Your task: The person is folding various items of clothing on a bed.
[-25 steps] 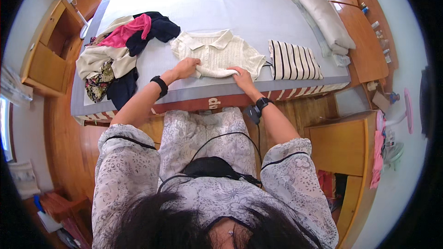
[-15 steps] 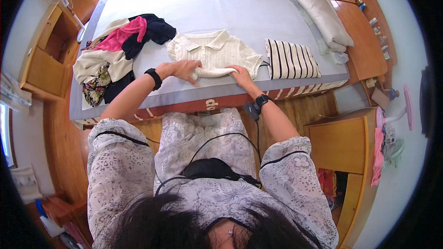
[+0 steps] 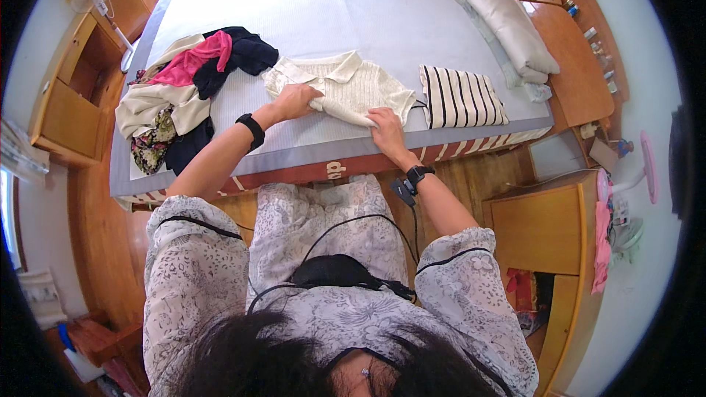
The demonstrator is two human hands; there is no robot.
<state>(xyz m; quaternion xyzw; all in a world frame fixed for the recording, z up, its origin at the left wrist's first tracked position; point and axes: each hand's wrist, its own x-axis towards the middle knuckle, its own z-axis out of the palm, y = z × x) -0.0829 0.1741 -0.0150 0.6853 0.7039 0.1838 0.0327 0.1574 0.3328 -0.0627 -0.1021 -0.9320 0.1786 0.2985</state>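
A white knit short-sleeved polo shirt [image 3: 346, 82] lies on the bed [image 3: 323, 0] near its front edge, collar away from me and buttons up. Its lower edge is rolled up into a fold. My left hand [image 3: 296, 101] is closed on the left end of that fold, fingertips partly hidden. At the right end, my right hand [image 3: 387, 132] grips the fabric, thumb and fingers pressed together. Just right of the shirt rests a folded white garment with black stripes [image 3: 462, 97].
To the left is a loose heap of clothes [image 3: 169, 106] in cream, pink, dark and floral fabric. Pillows [image 3: 511, 33] lie along the bed's right side. A wooden cabinet [image 3: 537, 224] stands at the lower right, and a black cable [image 3: 346, 222] crosses my lap.
My left hand has moved up slightly and closed on the hem, its fingers previously spread. The shirt's lower edge is folded further up, and my right hand still grips its end.
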